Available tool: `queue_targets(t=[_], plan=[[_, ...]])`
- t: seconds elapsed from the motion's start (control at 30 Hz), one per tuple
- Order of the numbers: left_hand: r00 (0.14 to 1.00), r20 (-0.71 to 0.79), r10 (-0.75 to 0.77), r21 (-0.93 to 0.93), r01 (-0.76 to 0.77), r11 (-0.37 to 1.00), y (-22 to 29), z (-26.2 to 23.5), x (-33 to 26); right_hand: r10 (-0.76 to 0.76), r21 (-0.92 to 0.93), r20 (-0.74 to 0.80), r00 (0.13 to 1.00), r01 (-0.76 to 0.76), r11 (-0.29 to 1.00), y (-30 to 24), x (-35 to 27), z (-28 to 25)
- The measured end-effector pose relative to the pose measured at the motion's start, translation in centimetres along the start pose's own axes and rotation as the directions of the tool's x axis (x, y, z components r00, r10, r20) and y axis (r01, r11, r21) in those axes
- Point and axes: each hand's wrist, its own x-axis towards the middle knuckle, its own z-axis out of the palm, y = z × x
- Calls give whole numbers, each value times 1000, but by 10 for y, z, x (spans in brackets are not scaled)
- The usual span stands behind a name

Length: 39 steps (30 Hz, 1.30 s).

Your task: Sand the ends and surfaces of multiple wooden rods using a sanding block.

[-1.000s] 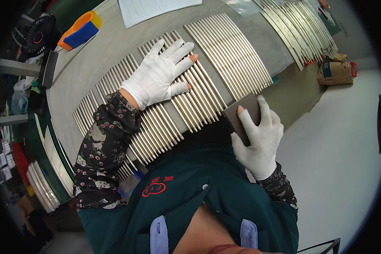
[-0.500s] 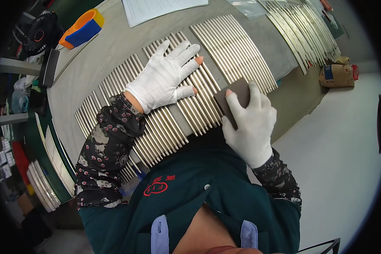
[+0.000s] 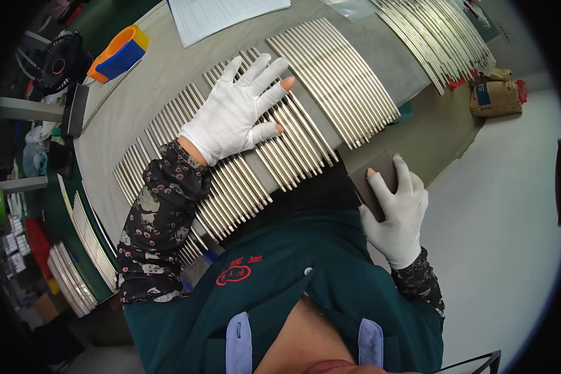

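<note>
Shiny metal rods lie side by side in groups across the grey table. My left hand (image 3: pixel 237 109), in a white glove with some bare fingertips, rests spread flat on a middle group of rods (image 3: pixel 299 146). Off the table's near edge, my right hand (image 3: pixel 396 215), gloved the same way, grips a dark grey-brown rectangular block (image 3: pixel 374 181), perhaps a sanding block. Its fingers wrap over the block's far side and the thumb lies along the near side. Just beyond it is another group of rods (image 3: pixel 333 81), which neither hand touches.
A looser pile of thin rods (image 3: pixel 436 40) lies at the far right, near a brown paper bag (image 3: pixel 497 98). Paper sheets (image 3: pixel 224 15) lie at the back. An orange and blue tape dispenser (image 3: pixel 118 55) and a black fan (image 3: pixel 59 62) stand far left. More rods (image 3: pixel 71 280) sit left.
My right hand has drawn back toward me and to the right with the block, away from the rods' near ends. My left hand stays spread on the rods.
</note>
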Motion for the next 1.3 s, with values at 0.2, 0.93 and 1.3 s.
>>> queue_targets(t=[0.2, 0.93, 1.3], plan=[[992, 128, -10, -21, 13, 1000, 2, -1, -8, -24, 47, 7, 1000, 24, 999, -1, 3, 3], [995, 91, -46, -107, 55, 993, 5, -3, -16, -174, -38, -11, 985, 174, 984, -25, 38, 13], [994, 109, -25, -120, 38, 992, 2, -4, -17, -108, -6, 63, 992, 108, 994, -9, 4, 4]])
